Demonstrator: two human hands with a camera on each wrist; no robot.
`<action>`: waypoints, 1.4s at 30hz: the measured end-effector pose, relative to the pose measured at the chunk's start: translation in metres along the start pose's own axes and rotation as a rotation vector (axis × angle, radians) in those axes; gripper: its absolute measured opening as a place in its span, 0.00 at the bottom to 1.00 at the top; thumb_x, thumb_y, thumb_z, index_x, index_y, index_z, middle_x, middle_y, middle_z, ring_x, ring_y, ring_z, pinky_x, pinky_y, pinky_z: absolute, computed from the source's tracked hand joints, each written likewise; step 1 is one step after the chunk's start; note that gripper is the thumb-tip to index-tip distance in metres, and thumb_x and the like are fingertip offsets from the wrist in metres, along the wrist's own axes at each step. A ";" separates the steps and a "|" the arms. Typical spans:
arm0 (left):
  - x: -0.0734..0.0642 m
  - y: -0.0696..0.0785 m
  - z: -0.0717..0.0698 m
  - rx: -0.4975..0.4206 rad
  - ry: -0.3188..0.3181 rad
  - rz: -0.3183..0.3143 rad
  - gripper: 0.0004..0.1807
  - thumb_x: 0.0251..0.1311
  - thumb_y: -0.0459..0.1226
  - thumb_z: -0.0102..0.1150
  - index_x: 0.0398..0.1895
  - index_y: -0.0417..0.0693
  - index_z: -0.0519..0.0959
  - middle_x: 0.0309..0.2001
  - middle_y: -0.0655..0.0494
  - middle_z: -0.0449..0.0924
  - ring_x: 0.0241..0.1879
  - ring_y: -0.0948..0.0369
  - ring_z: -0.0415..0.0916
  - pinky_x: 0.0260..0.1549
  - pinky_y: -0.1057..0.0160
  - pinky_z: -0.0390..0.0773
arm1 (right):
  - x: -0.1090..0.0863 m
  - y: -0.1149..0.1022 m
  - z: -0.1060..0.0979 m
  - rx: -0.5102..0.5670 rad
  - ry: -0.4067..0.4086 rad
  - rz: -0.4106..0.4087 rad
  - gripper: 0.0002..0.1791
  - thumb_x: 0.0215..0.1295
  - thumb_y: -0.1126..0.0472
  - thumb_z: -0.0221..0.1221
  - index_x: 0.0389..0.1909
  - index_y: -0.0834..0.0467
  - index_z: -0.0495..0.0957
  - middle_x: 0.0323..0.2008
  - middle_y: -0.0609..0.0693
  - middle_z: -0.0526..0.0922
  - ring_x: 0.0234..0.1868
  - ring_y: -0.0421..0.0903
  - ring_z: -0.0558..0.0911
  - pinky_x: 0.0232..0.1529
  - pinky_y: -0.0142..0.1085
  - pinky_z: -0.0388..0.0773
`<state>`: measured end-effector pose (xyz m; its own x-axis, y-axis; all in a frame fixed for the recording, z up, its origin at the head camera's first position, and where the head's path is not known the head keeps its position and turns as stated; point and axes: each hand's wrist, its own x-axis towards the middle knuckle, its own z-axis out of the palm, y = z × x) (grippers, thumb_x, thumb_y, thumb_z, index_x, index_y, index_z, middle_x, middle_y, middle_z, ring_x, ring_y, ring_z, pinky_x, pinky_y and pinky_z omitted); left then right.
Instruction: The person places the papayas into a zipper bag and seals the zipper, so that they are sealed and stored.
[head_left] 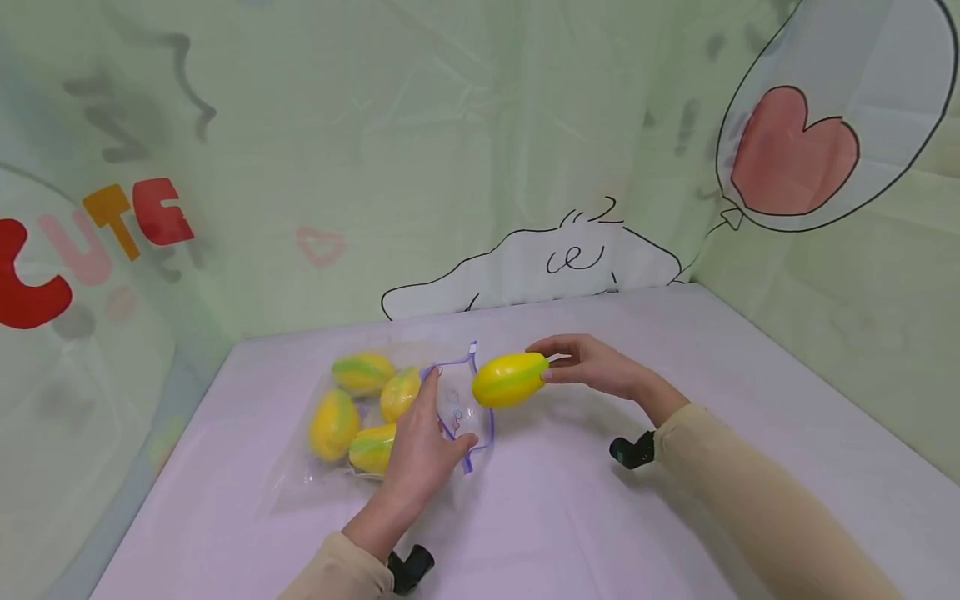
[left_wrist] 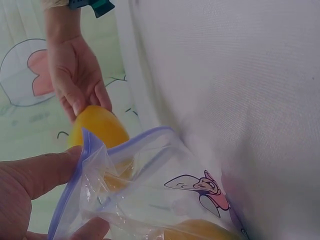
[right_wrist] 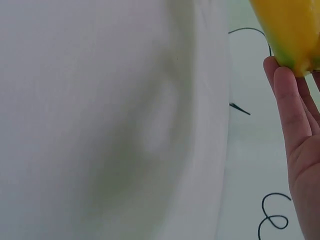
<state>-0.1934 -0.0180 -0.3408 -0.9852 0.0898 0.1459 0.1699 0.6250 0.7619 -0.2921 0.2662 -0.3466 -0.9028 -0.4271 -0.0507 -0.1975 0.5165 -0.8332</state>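
Mango (head_left: 510, 379), yellow with a green stripe, is pinched at one end by your right hand (head_left: 592, 367), fingers curled on it, held in the air just at the bag (head_left: 450, 400) mouth. Your left hand (head_left: 420, 454) pinches the bag's purple rim, holding it open on the table (head_left: 750, 400). Four mangoes (head_left: 363, 372) lie inside the bag.

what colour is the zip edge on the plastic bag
Purple, on the clear bag; the zip edge shows best in the left wrist view, pinched by the left hand.
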 end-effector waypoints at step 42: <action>-0.001 0.005 0.002 0.064 -0.016 0.034 0.54 0.50 0.32 0.78 0.79 0.40 0.57 0.71 0.40 0.71 0.68 0.43 0.73 0.64 0.44 0.77 | 0.040 -0.049 0.068 -0.166 -0.037 -0.057 0.20 0.73 0.55 0.61 0.60 0.61 0.81 0.50 0.54 0.87 0.41 0.48 0.86 0.44 0.35 0.87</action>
<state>-0.1915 -0.0137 -0.3383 -0.9792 0.1239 0.1606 0.2019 0.6695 0.7148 -0.2925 0.1739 -0.3451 -0.8740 -0.4850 -0.0286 -0.3114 0.6045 -0.7332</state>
